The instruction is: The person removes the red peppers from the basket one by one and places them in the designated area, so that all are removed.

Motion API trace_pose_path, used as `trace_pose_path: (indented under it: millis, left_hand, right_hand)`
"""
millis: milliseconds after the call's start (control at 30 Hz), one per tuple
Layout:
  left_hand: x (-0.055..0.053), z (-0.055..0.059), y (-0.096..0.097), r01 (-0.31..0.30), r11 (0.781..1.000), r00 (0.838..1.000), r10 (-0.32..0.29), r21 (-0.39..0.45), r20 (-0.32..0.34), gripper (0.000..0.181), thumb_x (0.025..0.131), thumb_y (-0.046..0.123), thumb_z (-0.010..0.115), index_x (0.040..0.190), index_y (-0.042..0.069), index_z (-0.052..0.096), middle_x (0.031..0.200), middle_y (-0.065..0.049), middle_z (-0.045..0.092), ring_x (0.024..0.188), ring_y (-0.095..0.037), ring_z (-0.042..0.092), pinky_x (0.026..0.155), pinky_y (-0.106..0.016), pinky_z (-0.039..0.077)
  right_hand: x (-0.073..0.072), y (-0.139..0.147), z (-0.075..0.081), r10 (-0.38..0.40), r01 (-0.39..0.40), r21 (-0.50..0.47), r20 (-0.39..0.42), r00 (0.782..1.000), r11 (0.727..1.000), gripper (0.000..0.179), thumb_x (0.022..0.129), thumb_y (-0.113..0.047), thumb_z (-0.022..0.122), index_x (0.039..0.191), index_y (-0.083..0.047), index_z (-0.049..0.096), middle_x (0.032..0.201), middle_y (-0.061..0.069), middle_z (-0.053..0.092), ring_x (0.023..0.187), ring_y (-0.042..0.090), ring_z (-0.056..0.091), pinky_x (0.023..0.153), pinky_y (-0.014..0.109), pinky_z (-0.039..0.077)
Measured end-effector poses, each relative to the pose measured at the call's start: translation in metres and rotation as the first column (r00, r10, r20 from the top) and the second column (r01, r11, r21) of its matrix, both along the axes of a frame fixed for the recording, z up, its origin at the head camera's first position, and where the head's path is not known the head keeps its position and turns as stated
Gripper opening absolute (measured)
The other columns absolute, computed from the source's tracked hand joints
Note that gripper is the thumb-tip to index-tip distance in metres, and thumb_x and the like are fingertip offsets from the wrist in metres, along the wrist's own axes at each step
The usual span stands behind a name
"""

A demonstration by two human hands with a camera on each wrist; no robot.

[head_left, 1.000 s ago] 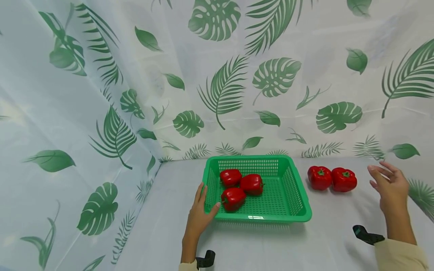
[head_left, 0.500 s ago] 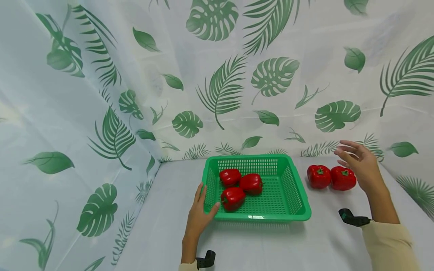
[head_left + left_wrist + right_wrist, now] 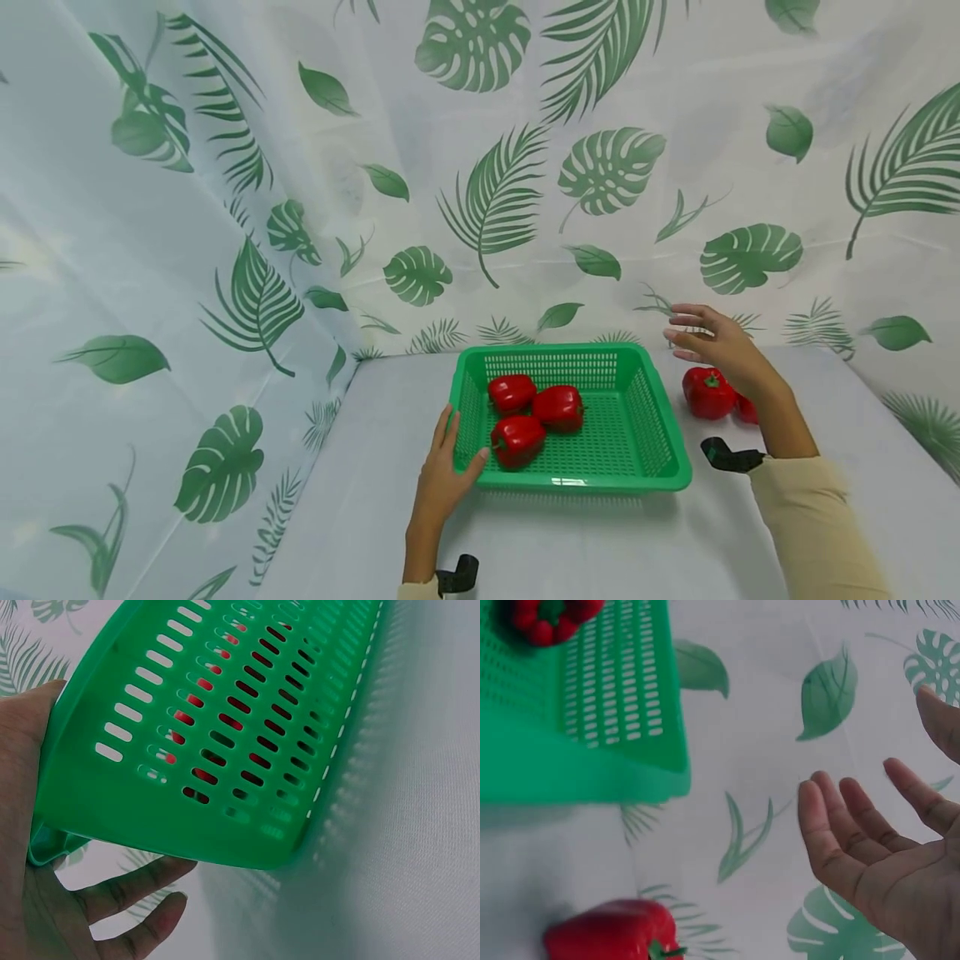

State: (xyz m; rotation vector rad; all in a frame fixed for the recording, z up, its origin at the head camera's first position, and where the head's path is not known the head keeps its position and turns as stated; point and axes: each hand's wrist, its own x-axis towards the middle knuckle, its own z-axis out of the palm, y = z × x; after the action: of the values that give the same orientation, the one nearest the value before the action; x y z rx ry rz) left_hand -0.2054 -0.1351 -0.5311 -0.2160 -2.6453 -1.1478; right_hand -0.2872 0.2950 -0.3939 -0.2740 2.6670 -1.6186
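left hand [image 3: 442,483] seemingly touches the green basket [image 3: 600,483].

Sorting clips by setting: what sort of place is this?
Probably a staged recording corner: leaf-print sheeting covers the back and left side, a white tabletop bears a green basket and red peppers, and black devices sit at both wrists.

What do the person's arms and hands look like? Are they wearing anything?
The left hand and right hand have no gloves. The right sleeve is pale beige; only a bit of the left sleeve, also beige, shows. A small bent black gadget sits by each sleeve's end.
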Motion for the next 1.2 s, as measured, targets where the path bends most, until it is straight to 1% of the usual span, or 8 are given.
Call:
trace_pose_path:
  millis: [67,167,233,367,567,800,1000,1200]
  left_hand:
    - [0.0,0.001,0.0,-0.003,1.0,1.0,0.003,0.002,0.003,0.078,0.092,0.05,0.06,0.153,0.01,0.032,0.163,-0.004,0.021,0.137,-0.035,0.044,0.094,-0.06,0.049]
    - [0.001,0.001,0.0,0.0,1.0,1.0,0.0,0.005,0.011,0.079,0.092,0.051,0.06,0.153,0.01,0.032,0.163,-0.003,0.021,0.139,-0.033,0.042,0.096,-0.06,0.047]
    - [0.001,0.001,0.0,0.003,1.0,1.0,-0.003,0.004,0.018,0.08,0.092,0.052,0.06,0.154,0.011,0.032,0.164,-0.002,0.02,0.14,-0.032,0.04,0.097,-0.06,0.047]
    - [0.002,0.0,-0.002,-0.001,1.0,1.0,0.002,-0.01,0.024,0.08,0.092,0.055,0.058,0.154,0.011,0.032,0.164,0.0,0.02,0.141,-0.031,0.04,0.097,-0.059,0.047]
    - [0.002,0.0,-0.001,0.005,1.0,1.0,-0.005,-0.003,0.02,0.08,0.092,0.054,0.058,0.154,0.011,0.032,0.164,-0.001,0.02,0.141,-0.032,0.04,0.096,-0.06,0.047]
    - [0.001,0.001,0.0,0.009,1.0,1.0,-0.009,-0.004,0.011,0.081,0.092,0.057,0.057,0.154,0.011,0.032,0.164,-0.002,0.02,0.14,-0.032,0.042,0.096,-0.06,0.047]
    - [0.001,0.002,0.0,0.0,1.0,1.0,0.0,0.003,0.023,0.082,0.091,0.058,0.057,0.154,0.012,0.032,0.164,-0.002,0.02,0.14,-0.032,0.041,0.096,-0.06,0.047]
    - [0.0,0.0,0.0,0.001,1.0,1.0,-0.002,0.003,0.02,0.082,0.091,0.057,0.057,0.154,0.011,0.032,0.164,-0.001,0.019,0.141,-0.031,0.039,0.098,-0.06,0.046]
  right_hand:
    - [-0.003,-0.007,0.0,0.033,-0.033,0.0,0.033,0.999,0.999,0.069,0.097,-0.038,0.059,0.152,-0.01,0.028,0.152,0.024,0.035,0.116,0.013,0.059,0.083,0.026,0.057]
    - [-0.008,-0.019,-0.001,0.088,-0.089,0.005,0.07,0.994,0.996,0.071,0.096,-0.038,0.06,0.151,-0.007,0.029,0.153,0.024,0.034,0.128,0.04,0.05,0.089,0.037,0.056]
    - [-0.01,-0.027,-0.002,0.125,-0.125,-0.007,0.098,0.987,0.992,0.069,0.096,-0.036,0.06,0.151,-0.007,0.03,0.152,0.025,0.034,0.13,0.046,0.047,0.094,0.045,0.053]
    - [-0.014,-0.042,-0.006,0.175,-0.173,-0.026,0.145,0.974,0.984,0.068,0.097,-0.034,0.061,0.149,-0.004,0.031,0.151,0.029,0.033,0.127,0.045,0.049,0.099,0.054,0.047]
    - [-0.025,-0.058,-0.014,0.225,-0.217,-0.057,0.233,0.946,0.974,0.068,0.096,-0.032,0.063,0.149,-0.003,0.031,0.152,0.031,0.028,0.129,0.046,0.047,0.099,0.052,0.048]
    - [-0.035,-0.069,-0.024,0.288,-0.275,-0.087,0.279,0.916,0.958,0.068,0.096,-0.029,0.062,0.149,0.0,0.03,0.152,0.033,0.027,0.135,0.051,0.037,0.1,0.054,0.047]
    - [-0.042,-0.08,-0.038,0.281,-0.275,-0.07,0.363,0.888,0.959,0.071,0.094,-0.028,0.065,0.148,0.004,0.03,0.15,0.035,0.029,0.134,0.051,0.039,0.096,0.054,0.05]
    - [-0.049,-0.09,-0.054,0.27,-0.275,-0.056,0.451,0.851,0.96,0.069,0.092,-0.023,0.068,0.146,0.003,0.033,0.148,0.034,0.034,0.132,0.05,0.042,0.096,0.06,0.048]
